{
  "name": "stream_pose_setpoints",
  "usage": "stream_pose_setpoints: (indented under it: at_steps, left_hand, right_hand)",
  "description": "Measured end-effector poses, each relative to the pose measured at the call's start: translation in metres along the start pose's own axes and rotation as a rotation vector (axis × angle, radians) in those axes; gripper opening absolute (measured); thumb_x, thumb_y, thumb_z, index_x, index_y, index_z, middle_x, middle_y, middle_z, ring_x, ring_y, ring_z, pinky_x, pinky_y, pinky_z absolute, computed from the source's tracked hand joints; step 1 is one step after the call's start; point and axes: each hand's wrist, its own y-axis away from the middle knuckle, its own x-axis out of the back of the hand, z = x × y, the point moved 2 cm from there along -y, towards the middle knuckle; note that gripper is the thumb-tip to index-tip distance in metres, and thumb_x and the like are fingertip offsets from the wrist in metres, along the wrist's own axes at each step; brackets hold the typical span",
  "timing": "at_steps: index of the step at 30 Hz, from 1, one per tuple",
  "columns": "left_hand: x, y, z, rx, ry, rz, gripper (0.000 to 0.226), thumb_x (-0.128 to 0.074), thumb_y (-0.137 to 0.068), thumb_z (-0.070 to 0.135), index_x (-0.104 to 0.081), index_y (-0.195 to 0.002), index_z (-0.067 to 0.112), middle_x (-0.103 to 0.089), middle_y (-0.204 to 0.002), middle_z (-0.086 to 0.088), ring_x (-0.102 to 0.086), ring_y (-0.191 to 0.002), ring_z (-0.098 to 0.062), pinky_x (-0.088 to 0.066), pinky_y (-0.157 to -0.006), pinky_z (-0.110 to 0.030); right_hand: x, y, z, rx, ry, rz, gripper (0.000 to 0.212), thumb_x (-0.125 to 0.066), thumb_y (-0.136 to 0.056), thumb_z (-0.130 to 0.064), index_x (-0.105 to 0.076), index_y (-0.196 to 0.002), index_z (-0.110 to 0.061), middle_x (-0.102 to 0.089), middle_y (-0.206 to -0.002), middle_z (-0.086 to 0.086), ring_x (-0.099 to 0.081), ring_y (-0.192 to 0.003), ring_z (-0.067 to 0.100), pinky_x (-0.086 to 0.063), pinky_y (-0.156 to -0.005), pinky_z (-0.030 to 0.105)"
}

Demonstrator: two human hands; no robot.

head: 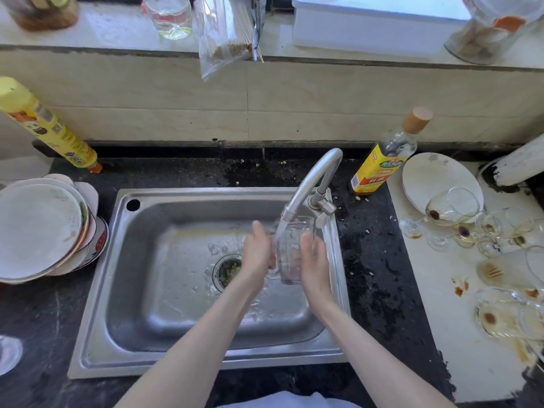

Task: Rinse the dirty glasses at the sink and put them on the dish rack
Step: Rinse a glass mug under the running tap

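Note:
A clear faceted glass [290,254] stands upright under the spout of the faucet [312,184], over the right part of the steel sink [141,260]. My left hand [257,250] lies against its left side and my right hand [313,260] against its right side, fingers mostly straight, so the glass is held between the two palms. Several dirty glasses [453,207] with brown stains lie tipped on the white board to the right of the sink. No dish rack shows.
A stack of plates [41,231] sits left of the sink, a yellow bottle [44,125] behind it. A cooking wine bottle [385,154] and a white plate [424,175] stand right of the faucet. Another glass [8,351] sits at the near left edge.

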Motion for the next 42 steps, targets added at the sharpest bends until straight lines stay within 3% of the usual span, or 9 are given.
stream_pose_setpoints:
  at_steps: [3, 8, 14, 17, 19, 22, 30, 36, 42]
  left_hand:
    - [0.008, -0.004, 0.004, 0.176, 0.11, -0.052, 0.053, -0.02, -0.101, 0.036, -0.03, -0.053, 0.018, -0.026, -0.036, 0.008, -0.022, -0.031, -0.01, -0.019, -0.036, -0.017]
    - [-0.001, 0.02, 0.013, -0.169, -0.093, -0.013, 0.047, -0.021, -0.1, 0.03, -0.045, -0.063, 0.014, -0.041, -0.053, 0.006, -0.041, -0.052, -0.009, -0.034, -0.056, -0.025]
    - [0.0, 0.031, 0.002, -0.469, -0.213, 0.005, 0.041, -0.029, -0.101, 0.028, -0.046, -0.064, 0.022, -0.045, -0.069, 0.006, -0.043, -0.069, -0.009, -0.034, -0.067, -0.023]
    - [0.01, 0.024, -0.005, -0.547, -0.219, 0.069, 0.007, -0.041, -0.097, 0.023, -0.048, -0.099, 0.023, -0.044, -0.102, 0.005, -0.043, -0.097, -0.007, -0.037, -0.091, -0.027]
    - [0.009, 0.021, -0.01, -0.582, -0.342, -0.063, 0.044, -0.04, -0.094, 0.036, -0.031, -0.135, 0.022, -0.027, -0.139, 0.0, -0.025, -0.127, -0.001, -0.022, -0.109, -0.026]
    - [0.004, 0.022, -0.007, -0.496, -0.321, -0.11, 0.06, -0.031, -0.097, 0.039, -0.006, -0.148, 0.02, -0.001, -0.155, 0.005, -0.007, -0.137, 0.003, -0.007, -0.107, -0.018]
    - [0.009, -0.005, 0.012, -0.19, -0.134, 0.071, 0.047, -0.014, -0.101, 0.036, -0.044, -0.118, 0.002, -0.048, -0.121, -0.012, -0.046, -0.113, -0.022, -0.034, -0.102, -0.04]
    - [-0.004, 0.018, -0.01, -0.421, -0.194, -0.158, 0.058, -0.025, -0.1, 0.033, 0.003, -0.148, 0.015, -0.001, -0.149, 0.015, 0.002, -0.137, 0.003, -0.003, -0.111, -0.018]
    - [0.016, 0.004, 0.007, -0.236, -0.042, -0.044, 0.032, -0.023, -0.099, 0.041, -0.032, -0.117, 0.017, -0.04, -0.1, 0.015, -0.046, -0.098, -0.005, -0.037, -0.082, -0.022]
  right_hand:
    - [-0.001, 0.002, 0.001, 0.05, 0.061, -0.041, 0.08, -0.036, -0.076, -0.075, -0.036, -0.137, -0.022, -0.051, -0.134, 0.0, -0.055, -0.118, 0.017, -0.044, -0.101, 0.045]
    - [0.0, -0.012, -0.006, -0.056, -0.168, -0.178, 0.067, -0.023, -0.088, -0.068, -0.063, -0.116, -0.022, -0.07, -0.106, 0.007, -0.069, -0.093, 0.024, -0.056, -0.071, 0.044]
    - [-0.003, -0.014, -0.007, 0.042, -0.064, -0.19, 0.074, -0.044, -0.074, -0.079, -0.05, -0.127, -0.028, -0.057, -0.128, -0.006, -0.057, -0.114, 0.005, -0.044, -0.101, 0.041]
    - [-0.008, -0.012, -0.005, -0.115, -0.267, -0.328, 0.061, -0.027, -0.089, -0.067, -0.063, -0.117, -0.026, -0.065, -0.117, 0.007, -0.066, -0.101, 0.016, -0.054, -0.077, 0.033]
    - [-0.012, -0.008, -0.009, -0.208, -0.381, -0.395, 0.057, -0.021, -0.097, -0.056, -0.071, -0.105, -0.031, -0.071, -0.104, 0.006, -0.067, -0.095, 0.024, -0.054, -0.068, 0.034]
    - [-0.021, -0.003, -0.017, -0.142, -0.419, -0.42, 0.047, -0.022, -0.099, -0.052, -0.059, -0.121, -0.035, -0.067, -0.118, 0.003, -0.066, -0.103, 0.022, -0.055, -0.071, 0.036]
    - [-0.028, 0.004, -0.006, -0.123, -0.352, -0.42, 0.061, -0.039, -0.086, -0.064, -0.044, -0.134, -0.028, -0.059, -0.128, 0.008, -0.062, -0.108, 0.025, -0.056, -0.079, 0.041]
    - [-0.014, -0.011, -0.02, -0.117, -0.429, -0.432, 0.042, -0.033, -0.097, -0.047, -0.052, -0.129, -0.027, -0.069, -0.113, 0.0, -0.068, -0.097, 0.018, -0.056, -0.074, 0.033]
    - [-0.012, -0.001, -0.017, -0.268, -0.34, -0.57, 0.042, -0.031, -0.101, -0.043, -0.065, -0.107, -0.019, -0.069, -0.091, 0.002, -0.064, -0.075, 0.012, -0.052, -0.068, 0.029]
